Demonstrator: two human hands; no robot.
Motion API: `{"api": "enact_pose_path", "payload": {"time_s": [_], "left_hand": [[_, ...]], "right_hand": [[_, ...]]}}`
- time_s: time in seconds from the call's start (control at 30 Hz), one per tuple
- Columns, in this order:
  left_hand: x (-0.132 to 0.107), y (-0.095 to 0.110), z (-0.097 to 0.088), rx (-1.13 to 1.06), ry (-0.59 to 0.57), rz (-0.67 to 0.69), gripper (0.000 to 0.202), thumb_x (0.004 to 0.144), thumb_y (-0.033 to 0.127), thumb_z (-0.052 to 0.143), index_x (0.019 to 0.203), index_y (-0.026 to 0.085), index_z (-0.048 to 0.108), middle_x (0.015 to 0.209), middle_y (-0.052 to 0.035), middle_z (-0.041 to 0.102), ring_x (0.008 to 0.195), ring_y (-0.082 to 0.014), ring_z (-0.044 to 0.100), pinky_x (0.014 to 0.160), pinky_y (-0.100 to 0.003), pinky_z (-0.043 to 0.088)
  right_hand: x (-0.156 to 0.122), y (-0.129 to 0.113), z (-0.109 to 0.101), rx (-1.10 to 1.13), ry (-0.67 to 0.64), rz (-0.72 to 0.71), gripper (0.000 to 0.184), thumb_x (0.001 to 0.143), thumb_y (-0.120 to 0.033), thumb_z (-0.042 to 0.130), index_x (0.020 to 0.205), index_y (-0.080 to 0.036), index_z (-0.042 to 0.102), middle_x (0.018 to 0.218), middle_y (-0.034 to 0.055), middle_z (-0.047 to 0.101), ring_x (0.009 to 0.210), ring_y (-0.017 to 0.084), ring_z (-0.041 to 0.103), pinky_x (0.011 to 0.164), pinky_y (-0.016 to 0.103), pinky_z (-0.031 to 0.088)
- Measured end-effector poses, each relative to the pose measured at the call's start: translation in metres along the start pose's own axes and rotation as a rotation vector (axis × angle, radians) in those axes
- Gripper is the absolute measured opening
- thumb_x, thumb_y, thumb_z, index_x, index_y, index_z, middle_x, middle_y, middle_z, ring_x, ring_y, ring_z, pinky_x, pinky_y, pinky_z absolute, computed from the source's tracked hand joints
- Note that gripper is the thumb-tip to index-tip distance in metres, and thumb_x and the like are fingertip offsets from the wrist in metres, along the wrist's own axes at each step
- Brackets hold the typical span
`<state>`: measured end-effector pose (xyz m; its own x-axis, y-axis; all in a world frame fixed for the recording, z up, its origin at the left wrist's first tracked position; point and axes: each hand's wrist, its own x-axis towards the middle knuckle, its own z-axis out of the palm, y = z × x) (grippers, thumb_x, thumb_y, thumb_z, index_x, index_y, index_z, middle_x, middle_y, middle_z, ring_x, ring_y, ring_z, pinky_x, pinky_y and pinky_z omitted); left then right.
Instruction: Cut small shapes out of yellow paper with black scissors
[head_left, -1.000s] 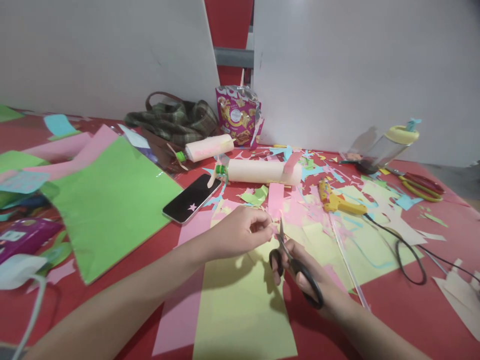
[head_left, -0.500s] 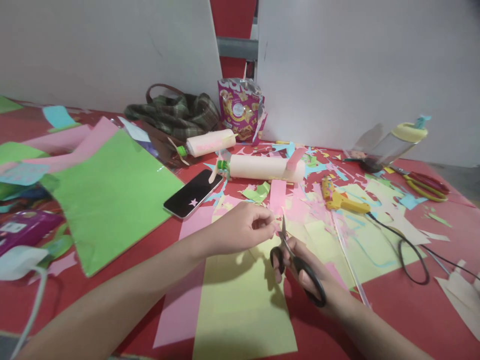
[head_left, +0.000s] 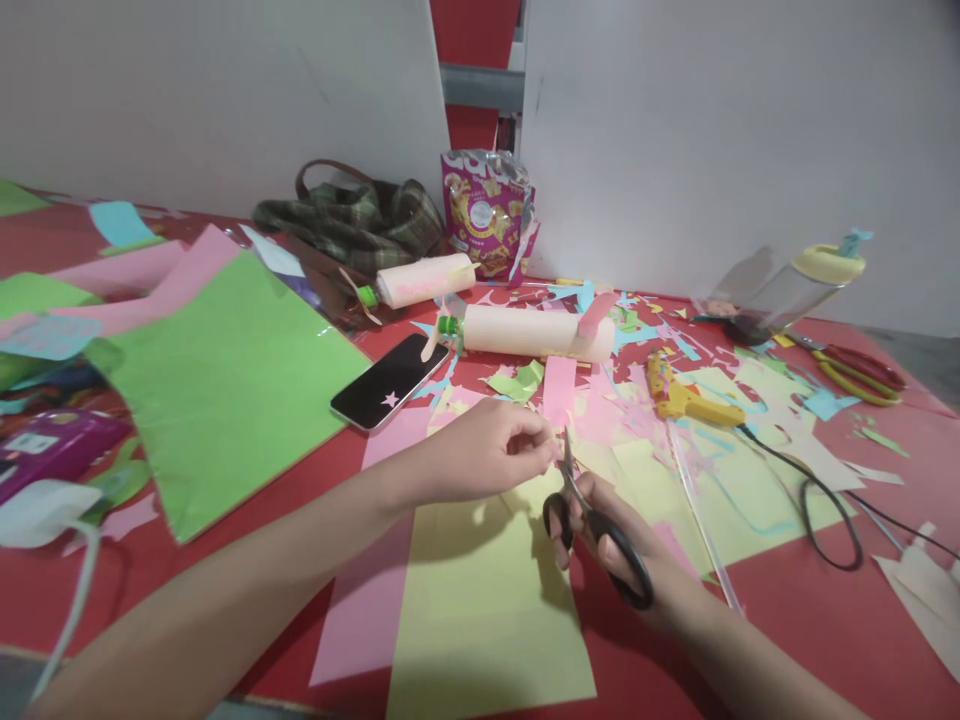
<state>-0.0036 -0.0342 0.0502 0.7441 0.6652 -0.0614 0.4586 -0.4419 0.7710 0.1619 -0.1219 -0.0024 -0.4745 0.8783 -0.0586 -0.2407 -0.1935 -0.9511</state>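
Note:
My left hand (head_left: 484,452) is closed in a pinch on a tiny scrap of paper, too small to make out, right at the scissor tips. Black-handled scissors (head_left: 592,530) are gripped in my right hand (head_left: 626,560), thumb and fingers through the loops, blades pointing up toward the left fingertips. Both hands hover over a yellow sheet (head_left: 480,600) lying on a pink sheet (head_left: 360,610) on the red table (head_left: 825,620).
A phone (head_left: 388,380), two paper-wrapped bottles (head_left: 532,333) (head_left: 420,280), a green sheet (head_left: 225,390), a plaid bag (head_left: 352,225) and a snack bag (head_left: 486,210) lie beyond. To the right: a yellow glue gun (head_left: 686,395) with black cord, red scissors (head_left: 862,370), a tipped bottle (head_left: 795,290), paper scraps.
The hands keep the same pinch and grip beside each other. The view has shifted slightly, so everything on the table sits a little differently in frame.

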Motion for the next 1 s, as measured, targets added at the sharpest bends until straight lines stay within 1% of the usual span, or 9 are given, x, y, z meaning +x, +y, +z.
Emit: {"api": "enact_pose_path", "payload": {"time_s": [0.3, 0.47, 0.63, 0.77, 1.0], "left_hand": [[-0.0010, -0.0010, -0.0025, 0.050, -0.019, 0.016, 0.027, 0.077, 0.027, 0.034, 0.054, 0.014, 0.041, 0.054, 0.0025, 0.041, 0.052, -0.0073, 0.037, 0.049, -0.020, 0.026], [-0.0011, -0.0028, -0.0049, 0.043, -0.068, 0.016, 0.024, 0.076, 0.025, 0.035, 0.059, 0.014, 0.048, 0.054, 0.0030, 0.042, 0.051, -0.0070, 0.036, 0.048, -0.019, 0.025], [-0.0006, -0.0033, -0.0076, 0.013, -0.083, -0.002, 0.022, 0.075, 0.024, 0.037, 0.058, 0.014, 0.047, 0.052, 0.0038, 0.039, 0.049, -0.0065, 0.034, 0.047, -0.019, 0.024], [-0.0008, -0.0040, -0.0081, -0.015, -0.092, -0.010, 0.024, 0.075, 0.026, 0.037, 0.057, 0.014, 0.046, 0.052, 0.0039, 0.037, 0.048, -0.0064, 0.033, 0.046, -0.018, 0.024], [0.0004, -0.0076, -0.0076, -0.043, -0.086, -0.058, 0.027, 0.075, 0.033, 0.038, 0.061, 0.015, 0.052, 0.052, 0.0035, 0.039, 0.046, -0.0065, 0.032, 0.044, -0.019, 0.023]], "right_hand": [[-0.0028, 0.0020, -0.0011, -0.012, 0.014, 0.053, 0.033, 0.071, -0.049, 0.049, 0.079, -0.020, 0.036, 0.077, 0.0019, 0.043, 0.064, 0.013, 0.042, 0.058, 0.026, 0.033], [-0.0017, 0.0031, -0.0027, -0.026, 0.005, 0.076, 0.034, 0.070, -0.050, 0.049, 0.078, -0.020, 0.036, 0.075, 0.0009, 0.043, 0.061, 0.012, 0.043, 0.058, 0.027, 0.033], [-0.0012, 0.0041, -0.0038, -0.059, 0.018, 0.073, 0.033, 0.071, -0.050, 0.049, 0.077, -0.020, 0.035, 0.073, 0.0003, 0.043, 0.057, 0.011, 0.042, 0.056, 0.026, 0.033], [-0.0004, 0.0050, -0.0047, -0.076, 0.024, 0.060, 0.031, 0.072, -0.047, 0.050, 0.076, -0.020, 0.035, 0.072, -0.0001, 0.043, 0.057, 0.010, 0.043, 0.056, 0.026, 0.033], [0.0021, 0.0062, -0.0047, -0.047, 0.041, 0.089, 0.033, 0.070, -0.047, 0.052, 0.077, -0.020, 0.035, 0.071, -0.0008, 0.043, 0.056, 0.009, 0.042, 0.053, 0.024, 0.032]]}}
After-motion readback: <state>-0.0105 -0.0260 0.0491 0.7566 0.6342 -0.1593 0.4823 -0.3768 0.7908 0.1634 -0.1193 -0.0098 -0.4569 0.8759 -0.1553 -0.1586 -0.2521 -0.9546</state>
